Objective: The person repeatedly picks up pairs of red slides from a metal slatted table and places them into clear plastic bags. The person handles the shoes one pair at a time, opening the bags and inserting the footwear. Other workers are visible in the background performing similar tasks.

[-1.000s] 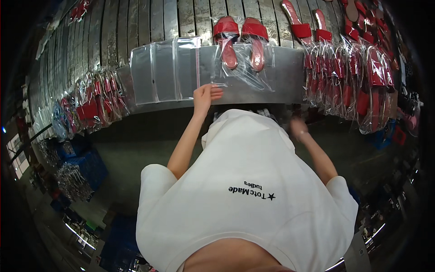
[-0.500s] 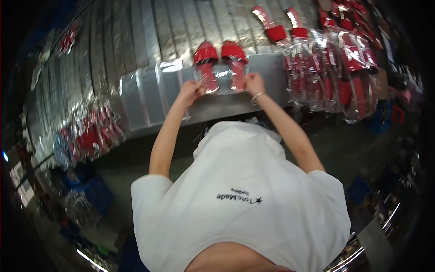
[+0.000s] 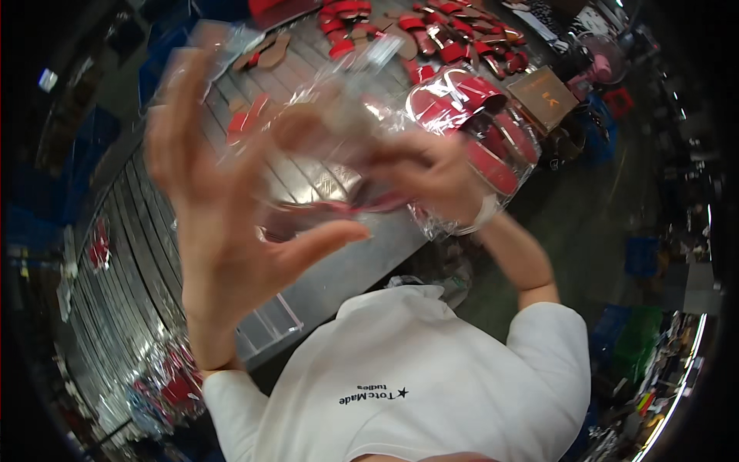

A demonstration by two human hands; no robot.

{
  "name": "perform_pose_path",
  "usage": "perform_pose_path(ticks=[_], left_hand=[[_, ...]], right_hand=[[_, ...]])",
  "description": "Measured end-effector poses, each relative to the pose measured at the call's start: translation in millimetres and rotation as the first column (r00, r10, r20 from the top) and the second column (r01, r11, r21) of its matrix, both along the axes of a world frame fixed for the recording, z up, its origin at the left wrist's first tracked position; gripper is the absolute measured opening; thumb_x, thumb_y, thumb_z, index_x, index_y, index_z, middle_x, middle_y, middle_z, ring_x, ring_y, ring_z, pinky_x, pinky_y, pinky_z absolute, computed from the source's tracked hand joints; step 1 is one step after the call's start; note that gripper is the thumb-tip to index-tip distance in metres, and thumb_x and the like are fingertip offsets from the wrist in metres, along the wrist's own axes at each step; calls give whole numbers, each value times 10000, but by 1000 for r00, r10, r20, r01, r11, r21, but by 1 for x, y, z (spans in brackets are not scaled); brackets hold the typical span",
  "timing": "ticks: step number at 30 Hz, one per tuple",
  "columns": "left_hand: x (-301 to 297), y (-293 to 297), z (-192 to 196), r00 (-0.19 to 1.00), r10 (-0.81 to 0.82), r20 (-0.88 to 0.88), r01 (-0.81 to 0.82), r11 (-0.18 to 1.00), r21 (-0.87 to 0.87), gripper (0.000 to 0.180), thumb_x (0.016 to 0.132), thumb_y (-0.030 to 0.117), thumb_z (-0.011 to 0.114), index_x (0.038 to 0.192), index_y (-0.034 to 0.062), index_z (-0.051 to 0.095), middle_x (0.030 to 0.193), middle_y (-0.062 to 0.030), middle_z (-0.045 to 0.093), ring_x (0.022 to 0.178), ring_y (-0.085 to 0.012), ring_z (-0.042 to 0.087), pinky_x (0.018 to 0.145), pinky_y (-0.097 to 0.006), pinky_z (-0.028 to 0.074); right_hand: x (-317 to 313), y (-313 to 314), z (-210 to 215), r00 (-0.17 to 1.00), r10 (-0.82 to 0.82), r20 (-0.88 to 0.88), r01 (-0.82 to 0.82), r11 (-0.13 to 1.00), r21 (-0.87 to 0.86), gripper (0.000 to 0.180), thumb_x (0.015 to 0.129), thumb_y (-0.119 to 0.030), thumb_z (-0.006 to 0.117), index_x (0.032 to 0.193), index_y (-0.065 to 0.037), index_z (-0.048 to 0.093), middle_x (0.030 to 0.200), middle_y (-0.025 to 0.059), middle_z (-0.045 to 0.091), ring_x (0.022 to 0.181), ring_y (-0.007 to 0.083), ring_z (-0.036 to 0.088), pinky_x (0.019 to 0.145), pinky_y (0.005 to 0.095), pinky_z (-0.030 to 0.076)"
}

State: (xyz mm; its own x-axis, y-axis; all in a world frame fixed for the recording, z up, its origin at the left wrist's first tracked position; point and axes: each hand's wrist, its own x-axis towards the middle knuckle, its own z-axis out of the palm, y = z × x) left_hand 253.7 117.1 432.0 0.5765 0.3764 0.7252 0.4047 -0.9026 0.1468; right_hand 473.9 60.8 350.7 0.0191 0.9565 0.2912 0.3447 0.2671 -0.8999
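Observation:
My left hand (image 3: pixel 219 223) is raised high over the table, fingers spread and thumb out to the right, blurred by motion. To its right, my right hand (image 3: pixel 443 177) is closed round the edge of a clear plastic bag with red sandals (image 3: pixel 331 209) in it. The bag spans the gap between the hands; it is smeared and partly hidden behind my left hand and thumb. Under my right wrist and beyond it lie red sandals in clear bags (image 3: pixel 500 165).
Loose red sandals (image 3: pixel 462 46) cover the far part of the slatted metal table (image 3: pixel 127 231). A cardboard box (image 3: pixel 544 96) stands at its right end. Clear empty bags (image 3: pixel 269 323) lie on the near edge, with bagged sandals (image 3: pixel 181 381) at the lower left.
The hands and the bagged sandals have risen from the table toward me. My left hand has let go and spread its fingers. The view has turned right.

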Motion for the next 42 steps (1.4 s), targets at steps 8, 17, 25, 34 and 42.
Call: perform_pose_path(ticks=[8,17,25,34,42], left_hand=[[140,-9,-89,833,180,524,406,445,-798,965,782,394,657,1423,-41,81,1484,-220,104,1389,-324,84,1117,-382,59],[213,-7,-179,890,269,369,219,457,-862,895,751,372,709,1389,-8,209,1435,-232,145,1330,-338,205,1081,-409,214],[186,-48,-189,930,199,308,143,576,-805,691,756,229,673,1362,86,374,1418,-244,186,1321,-389,199,1077,-450,180],[203,-34,-210,892,232,389,226,516,-826,725,703,295,679,1339,85,402,1397,-217,235,1305,-337,255,1046,-419,263],[187,-24,-304,379,893,242,720,-120,-684,656,876,524,452,1351,86,336,1398,-81,350,1301,-243,312,1058,-415,258]], right_hand=[[215,23,65,989,-135,65,149,919,-366,260,861,-198,630,1050,-31,569,834,49,610,766,68,579,676,194,465],[229,34,-64,920,-306,246,344,931,-125,530,813,-379,667,1138,-6,476,1062,133,509,914,173,542,797,312,444],[236,46,-79,965,-227,133,255,931,-262,349,820,-322,669,972,-30,556,896,91,525,804,194,542,737,298,450],[260,49,-104,967,-193,-165,107,900,-423,403,959,-278,487,1256,-13,432,1150,75,523,1105,118,467,946,280,384],[358,-39,-171,911,-410,-34,159,426,-891,526,965,-460,368,1207,-21,528,1040,102,649,899,150,637,813,289,494]])
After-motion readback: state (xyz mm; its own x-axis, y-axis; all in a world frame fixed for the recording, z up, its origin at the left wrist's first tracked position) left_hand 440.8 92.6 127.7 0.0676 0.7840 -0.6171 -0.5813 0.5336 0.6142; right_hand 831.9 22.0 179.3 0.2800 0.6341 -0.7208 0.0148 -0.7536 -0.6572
